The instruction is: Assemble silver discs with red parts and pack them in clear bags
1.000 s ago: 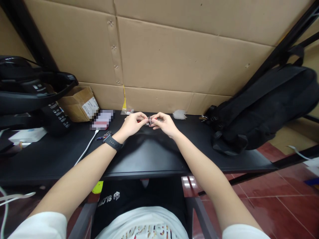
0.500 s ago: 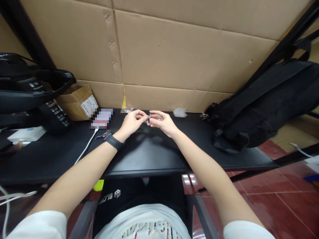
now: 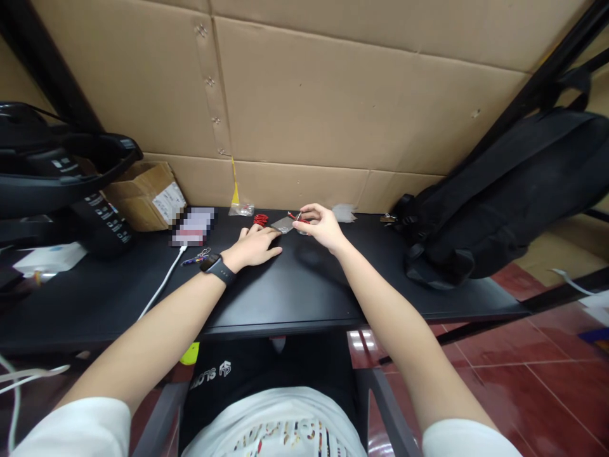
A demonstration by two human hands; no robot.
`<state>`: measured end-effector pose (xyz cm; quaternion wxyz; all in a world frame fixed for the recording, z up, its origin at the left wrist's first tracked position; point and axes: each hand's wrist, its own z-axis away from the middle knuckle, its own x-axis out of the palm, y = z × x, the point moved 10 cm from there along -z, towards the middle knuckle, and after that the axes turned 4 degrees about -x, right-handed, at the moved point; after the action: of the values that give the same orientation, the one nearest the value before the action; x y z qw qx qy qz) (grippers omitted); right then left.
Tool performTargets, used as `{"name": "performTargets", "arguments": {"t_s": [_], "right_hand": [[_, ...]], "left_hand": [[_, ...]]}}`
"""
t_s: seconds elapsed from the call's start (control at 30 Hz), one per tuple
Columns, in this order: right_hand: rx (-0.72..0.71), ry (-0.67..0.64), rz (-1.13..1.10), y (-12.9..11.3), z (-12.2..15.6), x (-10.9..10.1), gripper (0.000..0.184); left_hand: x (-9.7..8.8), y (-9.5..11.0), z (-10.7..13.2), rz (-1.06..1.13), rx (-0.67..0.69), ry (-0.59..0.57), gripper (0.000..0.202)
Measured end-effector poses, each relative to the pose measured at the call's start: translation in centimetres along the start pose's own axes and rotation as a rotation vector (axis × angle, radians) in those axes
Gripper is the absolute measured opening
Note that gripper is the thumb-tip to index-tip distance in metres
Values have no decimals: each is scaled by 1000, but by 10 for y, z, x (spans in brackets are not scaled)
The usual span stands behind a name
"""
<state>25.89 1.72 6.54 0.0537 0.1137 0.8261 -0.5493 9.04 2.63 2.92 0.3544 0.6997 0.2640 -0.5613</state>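
My left hand (image 3: 257, 246) lies nearly flat on the black tabletop with its fingers stretched out. Its fingertips touch the near left edge of a small clear plastic bag (image 3: 284, 225) that holds tiny items. Just beyond those fingers is a small bundle of red cord (image 3: 260, 219). To the right, my right hand (image 3: 324, 228) is pinched, thumb against fingers, around a small piece with metallic and red parts (image 3: 299, 218). That piece is too small to name, and the fingers partly cover it.
Another clear bag (image 3: 242, 209) and a white crumpled wrapper (image 3: 343, 212) lie along the cardboard wall. A blurred-out phone (image 3: 194, 226) with a white cable (image 3: 164, 282) and a keychain (image 3: 197, 257) are at left, near an open carton (image 3: 145, 195). At right leans a black backpack (image 3: 504, 203).
My hands have moved apart. My left hand has let go and come down flat onto the table, while my right still pinches the small piece. The red bundle and clear bag now show.
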Motion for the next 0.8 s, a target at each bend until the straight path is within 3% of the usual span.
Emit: {"name": "performTargets", "arguments": {"t_s": [0.17,0.43,0.63,0.8], "right_hand": [[-9,25,-16,0,-2,-7,58],[-18,19,-1,-2,-4,-12,57],[-18,-134,58,-1,0,-6,50],[-56,-274,269,-3,6,5,45]], "left_hand": [[7,8,-2,-51,21,3,57],[10,13,-5,-28,56,2,47],[2,17,4,-23,85,-57,35],[1,18,11,17,74,-140,35]]}}
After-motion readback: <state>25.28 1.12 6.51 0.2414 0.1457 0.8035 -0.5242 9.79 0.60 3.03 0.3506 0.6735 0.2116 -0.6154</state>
